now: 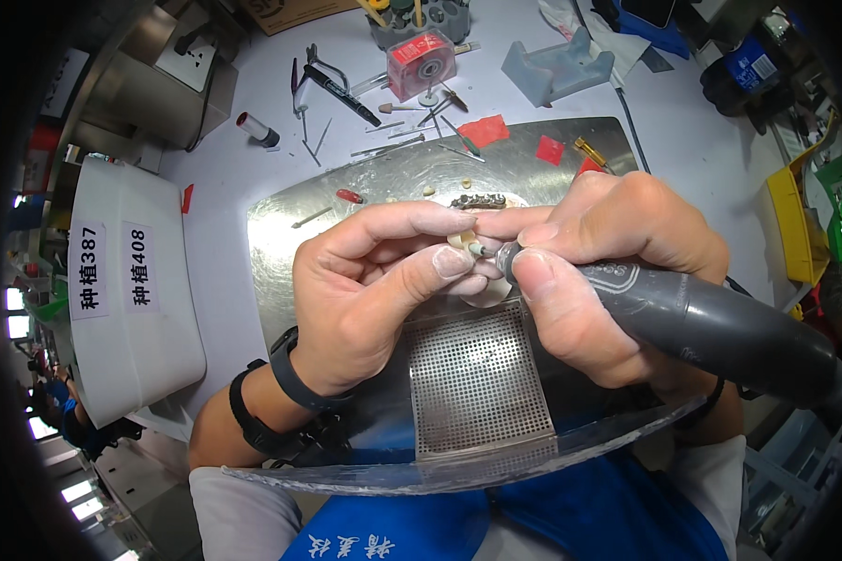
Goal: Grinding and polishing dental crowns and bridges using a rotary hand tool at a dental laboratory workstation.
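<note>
Between the thumb and fingers of my left hand (360,290) is a small cream-coloured dental crown (457,240), partly covered by the fingertips. My right hand (617,252) is wrapped round a dark grey grinding handpiece (730,332), its body slanting down to the right. The handpiece's small pale green grinding tip (479,250) sits right at the crown; whether it touches cannot be made out. My fingertips meet above a shiny metal work plate (281,248). Just beyond them lies a dark metal toothed piece (478,201), with a loose cream crown (428,190) beside it.
Below my hands is a perforated metal grille (477,383), with a clear shield edge (421,481) nearer me. Burs, a black pen (341,93), a red-and-clear tape dispenser (423,64) and a grey-blue stand (559,67) lie beyond. A white bin (136,355) stands left, a yellow tray (791,224) right.
</note>
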Tool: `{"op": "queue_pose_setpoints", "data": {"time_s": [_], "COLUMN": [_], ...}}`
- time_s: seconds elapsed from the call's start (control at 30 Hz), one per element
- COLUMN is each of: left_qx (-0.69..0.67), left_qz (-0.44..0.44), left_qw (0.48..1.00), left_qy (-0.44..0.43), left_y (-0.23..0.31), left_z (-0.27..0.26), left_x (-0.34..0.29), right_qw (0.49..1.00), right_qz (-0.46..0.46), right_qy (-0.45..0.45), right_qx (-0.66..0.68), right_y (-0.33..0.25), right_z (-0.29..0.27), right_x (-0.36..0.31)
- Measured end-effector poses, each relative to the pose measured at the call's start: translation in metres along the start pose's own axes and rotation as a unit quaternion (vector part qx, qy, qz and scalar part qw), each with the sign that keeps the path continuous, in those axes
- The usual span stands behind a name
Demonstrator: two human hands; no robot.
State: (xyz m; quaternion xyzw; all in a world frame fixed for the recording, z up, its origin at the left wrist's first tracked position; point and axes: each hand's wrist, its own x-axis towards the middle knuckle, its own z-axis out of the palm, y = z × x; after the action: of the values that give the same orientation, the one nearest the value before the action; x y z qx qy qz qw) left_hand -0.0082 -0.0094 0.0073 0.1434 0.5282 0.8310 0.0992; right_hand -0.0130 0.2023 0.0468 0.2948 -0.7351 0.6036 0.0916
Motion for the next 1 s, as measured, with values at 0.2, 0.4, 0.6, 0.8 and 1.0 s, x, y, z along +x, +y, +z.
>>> {"op": "queue_pose_setpoints", "data": {"time_s": [0.2,0.4,0.6,0.8,1.0], "left_qx": [-0.007,-0.028,-0.048,-0.039,-0.039], "left_qz": [0.003,0.019,0.010,0.016,0.017], "left_qw": [1.000,0.999,0.999,0.999,0.999], "left_qy": [-0.007,0.007,0.014,0.010,0.025], "left_y": [-0.001,-0.003,-0.004,-0.003,-0.002], "left_z": [-0.002,0.002,-0.001,0.000,0.002], "left_x": [0.001,0.001,0.003,0.000,0.000], "right_qw": [1.000,0.998,0.999,1.000,0.999], "right_qz": [0.007,0.024,0.015,-0.012,-0.022], "right_qy": [-0.003,0.022,0.008,0.000,-0.008], "right_qx": [-0.001,0.062,0.046,0.019,0.034], "right_y": [0.000,0.000,-0.002,0.004,0.006], "right_z": [-0.002,-0.003,-0.003,-0.002,-0.002], "right_x": [-0.001,0.002,0.000,0.000,0.000]}}
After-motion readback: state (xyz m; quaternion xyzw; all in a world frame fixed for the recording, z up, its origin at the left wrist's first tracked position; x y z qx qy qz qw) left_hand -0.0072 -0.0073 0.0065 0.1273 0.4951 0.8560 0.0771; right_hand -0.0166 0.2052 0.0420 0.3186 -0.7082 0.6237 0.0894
